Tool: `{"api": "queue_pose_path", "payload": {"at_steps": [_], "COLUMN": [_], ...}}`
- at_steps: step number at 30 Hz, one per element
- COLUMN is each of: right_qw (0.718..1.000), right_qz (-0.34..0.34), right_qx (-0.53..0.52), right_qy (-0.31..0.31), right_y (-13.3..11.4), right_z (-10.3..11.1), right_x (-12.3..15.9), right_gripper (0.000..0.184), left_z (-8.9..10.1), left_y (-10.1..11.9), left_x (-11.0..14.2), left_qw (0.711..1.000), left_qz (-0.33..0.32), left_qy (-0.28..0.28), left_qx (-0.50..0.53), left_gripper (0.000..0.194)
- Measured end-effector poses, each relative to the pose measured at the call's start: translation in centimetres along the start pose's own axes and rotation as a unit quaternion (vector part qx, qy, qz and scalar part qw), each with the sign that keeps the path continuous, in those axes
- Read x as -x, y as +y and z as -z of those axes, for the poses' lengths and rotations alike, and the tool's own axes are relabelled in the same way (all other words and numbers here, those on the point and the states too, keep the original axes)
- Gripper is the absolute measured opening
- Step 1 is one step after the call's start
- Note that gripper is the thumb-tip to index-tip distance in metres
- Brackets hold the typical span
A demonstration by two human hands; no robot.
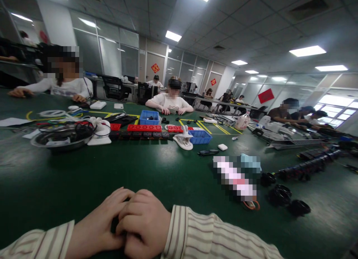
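Observation:
My left hand (97, 225) and my right hand (147, 223) meet low in the head view, over the near edge of the green table (140, 173). The right one is closed, its fingers curled in against the left. Bent fingers of the left reach in behind the right, and their tips are hidden. Whatever lies between the two hands, if anything, cannot be made out. Striped cream sleeves cover both wrists. Nearest on the right lies a pinkish, pixelated pack (235, 177) with an orange loop (253, 205).
Across the table run a metal bowl of cables (63, 143), a red and black strip (144, 130), a white clip (184, 138), a blue bin (200, 136) and a white case (222, 147). Black rings (299, 207) lie at right. Two people sit opposite, their hands on the tabletop.

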State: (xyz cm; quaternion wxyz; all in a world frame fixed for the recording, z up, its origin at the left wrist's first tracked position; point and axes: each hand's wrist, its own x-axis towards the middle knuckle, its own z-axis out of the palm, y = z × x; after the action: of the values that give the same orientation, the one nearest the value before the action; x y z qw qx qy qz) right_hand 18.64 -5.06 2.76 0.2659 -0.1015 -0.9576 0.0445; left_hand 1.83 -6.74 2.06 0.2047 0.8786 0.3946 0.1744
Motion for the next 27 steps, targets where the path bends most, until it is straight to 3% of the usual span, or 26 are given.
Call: {"api": "queue_pose_path", "payload": {"at_steps": [5,8,11,14,16,18,22,27], "right_qw": [0.997,0.998,0.993,0.971,0.956,0.958,0.979,0.991], "right_qz": [0.067,0.047,-0.028,-0.156,-0.227,-0.250,-0.188,-0.079], "right_qx": [-0.009,-0.030,-0.045,-0.046,-0.034,-0.005,0.074,0.104], "right_qy": [-0.042,0.009,0.103,0.177,0.180,0.137,0.036,0.017], "right_y": [0.2,0.1,-0.1,-0.4,-0.5,-0.4,-0.2,-0.4], "right_z": [-0.2,-0.2,0.2,0.5,0.5,0.3,-0.2,-0.1], "right_x": [0.0,0.2,0.4,0.4,0.4,0.3,0.1,0.0], "right_gripper": [0.006,0.015,0.027,0.044,0.054,0.060,0.053,0.026], "left_z": [-0.1,-0.9,-1.6,-1.7,-1.5,-1.3,-0.9,-0.4], "left_y": [-0.5,-1.9,-2.9,-2.4,-1.6,-0.8,-0.4,-1.1], "left_x": [-0.1,0.4,1.1,1.5,1.5,1.4,0.9,0.3], "left_qw": [1.000,0.999,0.997,0.994,0.992,0.990,0.992,0.999], "left_qz": [-0.004,-0.029,-0.037,-0.029,-0.017,0.002,0.014,-0.024], "left_qy": [-0.017,0.007,0.057,0.079,0.094,0.104,0.078,0.011], "left_qx": [-0.007,-0.029,-0.047,-0.068,-0.085,-0.095,-0.096,-0.038], "left_gripper": [0.044,0.057,0.076,0.078,0.075,0.067,0.038,0.031]}}
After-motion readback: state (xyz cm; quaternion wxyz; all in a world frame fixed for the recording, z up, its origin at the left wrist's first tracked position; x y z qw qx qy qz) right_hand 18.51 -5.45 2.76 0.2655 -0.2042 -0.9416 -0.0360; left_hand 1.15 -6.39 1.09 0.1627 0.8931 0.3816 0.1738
